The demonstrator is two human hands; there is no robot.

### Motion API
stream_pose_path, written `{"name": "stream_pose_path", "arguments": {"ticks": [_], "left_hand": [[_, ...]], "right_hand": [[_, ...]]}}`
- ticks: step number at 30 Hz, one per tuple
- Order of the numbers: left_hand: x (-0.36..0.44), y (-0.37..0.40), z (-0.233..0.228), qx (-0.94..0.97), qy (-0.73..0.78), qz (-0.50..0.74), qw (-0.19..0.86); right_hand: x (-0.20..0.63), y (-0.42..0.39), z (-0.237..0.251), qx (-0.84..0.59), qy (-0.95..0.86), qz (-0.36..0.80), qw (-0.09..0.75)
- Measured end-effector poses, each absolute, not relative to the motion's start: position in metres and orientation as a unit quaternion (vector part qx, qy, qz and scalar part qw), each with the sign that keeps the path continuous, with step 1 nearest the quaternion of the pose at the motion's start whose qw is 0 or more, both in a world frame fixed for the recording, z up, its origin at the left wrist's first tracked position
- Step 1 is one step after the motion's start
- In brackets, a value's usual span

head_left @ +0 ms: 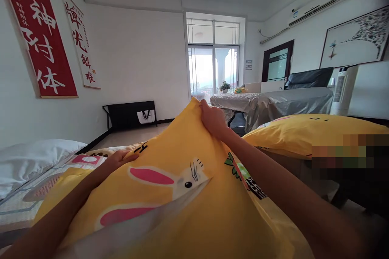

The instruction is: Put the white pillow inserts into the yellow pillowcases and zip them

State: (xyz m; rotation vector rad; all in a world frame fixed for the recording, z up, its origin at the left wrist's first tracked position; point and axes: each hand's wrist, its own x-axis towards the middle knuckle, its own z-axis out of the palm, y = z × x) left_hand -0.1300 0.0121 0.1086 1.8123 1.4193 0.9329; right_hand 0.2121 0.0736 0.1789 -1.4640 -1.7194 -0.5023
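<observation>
A yellow pillowcase printed with a white rabbit and pink ears is stretched up in front of me. My right hand is closed around its raised upper corner. On the left side, my left hand grips the cloth lower down, near a small black print, with some of its fingers hidden. Below the rabbit's eye the fabric folds over, and a pale patch shows there. A green leafy print and a black-and-white pattern show beside my right forearm.
A yellow pillow lies at the right. On the left are a white pillow and patterned bedding. Farther back stand a plastic-covered table, a black folded frame with a white bag, and a window.
</observation>
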Motion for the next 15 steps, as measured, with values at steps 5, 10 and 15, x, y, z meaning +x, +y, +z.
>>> {"name": "stream_pose_path", "arguments": {"ticks": [5,10,15], "left_hand": [[-0.129,-0.004,0.15,0.677,0.593,0.363,0.242],[-0.118,-0.026,0.186,0.666,0.639,0.342,0.179],[-0.121,-0.037,0.182,0.64,0.645,0.316,0.272]], "right_hand": [[0.227,0.076,0.178,-0.569,-0.646,-0.206,0.466],[0.233,0.086,0.164,-0.512,-0.648,-0.181,0.534],[0.239,0.086,0.166,-0.456,-0.63,-0.201,0.596]]}}
